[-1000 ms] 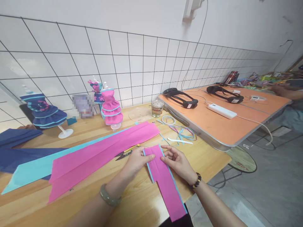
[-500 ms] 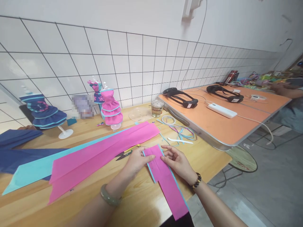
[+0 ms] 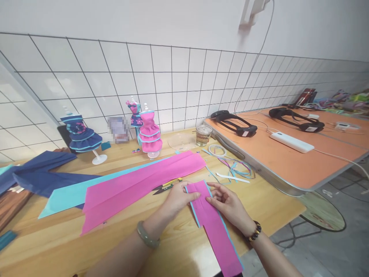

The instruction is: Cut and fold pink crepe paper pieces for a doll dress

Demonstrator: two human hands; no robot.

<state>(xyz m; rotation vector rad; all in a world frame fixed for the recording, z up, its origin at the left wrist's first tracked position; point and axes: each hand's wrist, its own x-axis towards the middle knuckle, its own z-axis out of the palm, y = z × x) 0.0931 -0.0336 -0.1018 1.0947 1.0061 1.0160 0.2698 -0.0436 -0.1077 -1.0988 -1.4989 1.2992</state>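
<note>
Your left hand (image 3: 177, 198) and right hand (image 3: 232, 207) pinch the flat pink, blue-edged fabric strip (image 3: 219, 238) near its far end; seemingly light and limp, it wants both edges held.

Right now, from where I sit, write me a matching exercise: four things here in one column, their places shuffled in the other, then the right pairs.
Things
1. Blue-edged pink piece
2. Drinking glass
3. Yellow-and-black snips
4. White oblong device

Places
A. On the orange tabletop, with a cable running from it
B. On the wooden table, close to the tiled wall
C. Held between the left hand and the right hand
D. Lying beside the left hand

Pairs: 1-C, 2-B, 3-D, 4-A
</note>
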